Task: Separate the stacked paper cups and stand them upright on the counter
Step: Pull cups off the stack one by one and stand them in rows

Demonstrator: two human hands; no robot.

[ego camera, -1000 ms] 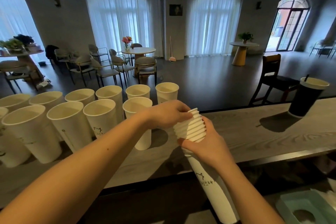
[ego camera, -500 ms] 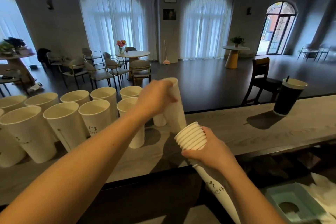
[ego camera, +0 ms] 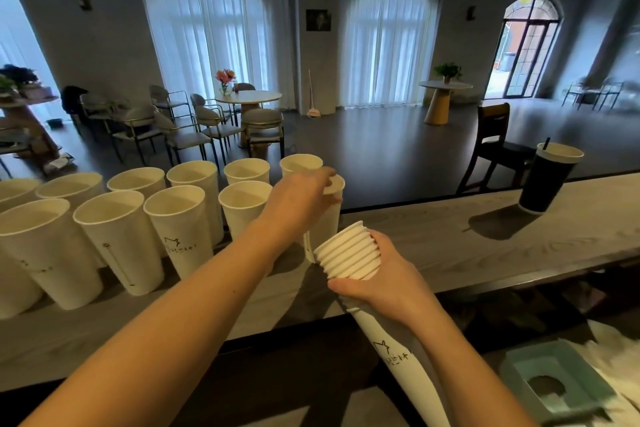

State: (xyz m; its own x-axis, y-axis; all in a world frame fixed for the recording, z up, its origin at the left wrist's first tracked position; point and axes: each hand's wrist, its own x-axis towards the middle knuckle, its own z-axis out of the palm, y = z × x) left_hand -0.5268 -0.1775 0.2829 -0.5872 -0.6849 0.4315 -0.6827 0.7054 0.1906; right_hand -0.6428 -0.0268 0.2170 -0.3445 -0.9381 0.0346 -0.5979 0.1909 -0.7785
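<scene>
My right hand [ego camera: 382,279] grips a stack of white paper cups [ego camera: 349,253], tilted, rims pointing up and left, its lower end hanging below the counter's front edge. My left hand [ego camera: 299,199] holds a single white cup [ego camera: 327,218] by its rim, upright, over the grey wooden counter [ego camera: 467,239] just behind the stack; its base is hidden by the stack. Several separated white cups [ego camera: 176,218] stand upright in two rows on the counter's left half.
A dark cup with a white lid and straw [ego camera: 547,180] stands at the counter's right end. A teal tray [ego camera: 557,385] and white paper lie below the counter at lower right. Beyond the counter are tables and chairs.
My left hand pulled one cup off the top of the stack, lifted it, and now has it lower, upright over the counter beside the rows. The stack in my right hand barely moved.
</scene>
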